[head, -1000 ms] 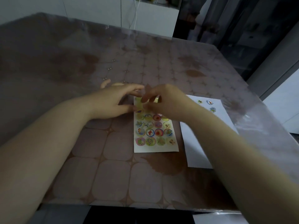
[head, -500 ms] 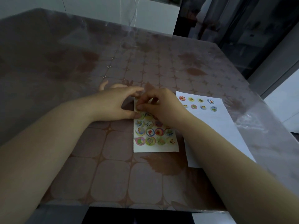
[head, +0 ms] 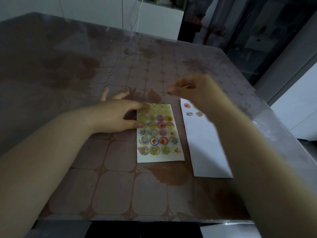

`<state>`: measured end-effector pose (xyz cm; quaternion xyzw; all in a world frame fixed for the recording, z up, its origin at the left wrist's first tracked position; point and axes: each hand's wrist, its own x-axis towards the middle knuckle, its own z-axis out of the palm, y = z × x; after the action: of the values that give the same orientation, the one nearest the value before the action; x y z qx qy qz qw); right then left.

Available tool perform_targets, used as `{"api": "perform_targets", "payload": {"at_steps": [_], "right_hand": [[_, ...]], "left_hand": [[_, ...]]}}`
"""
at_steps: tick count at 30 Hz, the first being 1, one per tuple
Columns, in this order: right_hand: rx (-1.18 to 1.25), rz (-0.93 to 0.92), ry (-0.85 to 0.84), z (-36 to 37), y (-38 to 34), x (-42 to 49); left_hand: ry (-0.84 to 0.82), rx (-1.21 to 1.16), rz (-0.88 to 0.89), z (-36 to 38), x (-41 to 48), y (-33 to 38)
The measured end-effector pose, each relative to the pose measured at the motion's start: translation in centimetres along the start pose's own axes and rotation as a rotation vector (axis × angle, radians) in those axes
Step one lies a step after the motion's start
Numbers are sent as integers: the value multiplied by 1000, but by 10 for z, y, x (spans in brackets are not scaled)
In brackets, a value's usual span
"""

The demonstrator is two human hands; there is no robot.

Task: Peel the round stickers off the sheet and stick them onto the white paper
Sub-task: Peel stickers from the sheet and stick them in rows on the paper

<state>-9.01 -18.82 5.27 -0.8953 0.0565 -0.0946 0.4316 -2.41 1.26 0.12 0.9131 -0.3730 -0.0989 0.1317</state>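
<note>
The sticker sheet (head: 160,134) lies flat on the table, with rows of colourful round stickers on its lower part and empty yellowish circles at the top. My left hand (head: 116,117) presses its left edge with index fingertip and thumb. My right hand (head: 197,90) hovers, blurred, above the table beyond the sheet's top right corner. Its thumb and fingers pinch together on a small dark round sticker (head: 169,92). The white paper (head: 205,152) lies to the right of the sheet, partly under my right forearm. Near its top, three stuck stickers (head: 187,105) show.
The brown patterned table (head: 120,186) has a glossy transparent cover. Its front edge runs close below the sheet and its right edge lies just past the white paper. A white cabinet (head: 154,18) with a hanging cord stands beyond the far edge.
My right hand has left the sheet and risen up and to the right, fingers pinched. The upper rows of the sheet are now uncovered. My left hand stays on the sheet's left edge.
</note>
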Motion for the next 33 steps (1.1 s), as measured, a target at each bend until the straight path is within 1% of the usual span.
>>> {"api": "perform_targets", "payload": {"at_steps": [2,4,6,8,12,16,21,27,33], "right_hand": [[-176,105,-73,-33,6,-2],[-295,189,-154,-45,19,-8],[-256,246,-134,-38,36,-17],[-161,287,-50,-28,49,-24],[-139,267,33,-20,57,-26],[-152,247,11,-18,59,-25],[-139,230,48,-16,61,-24],[-120,301,81,-17,68,-17],[-114,208,147,-11,73,-21]], "left_hand": [[-2,41,36,1,0,0],[2,59,61,2,2,1],[2,52,68,4,2,2],[9,37,72,6,3,1],[19,36,65,8,5,-2],[27,55,79,9,6,-6],[15,52,75,9,6,-3],[22,66,88,9,5,-4],[11,53,75,8,4,0]]}}
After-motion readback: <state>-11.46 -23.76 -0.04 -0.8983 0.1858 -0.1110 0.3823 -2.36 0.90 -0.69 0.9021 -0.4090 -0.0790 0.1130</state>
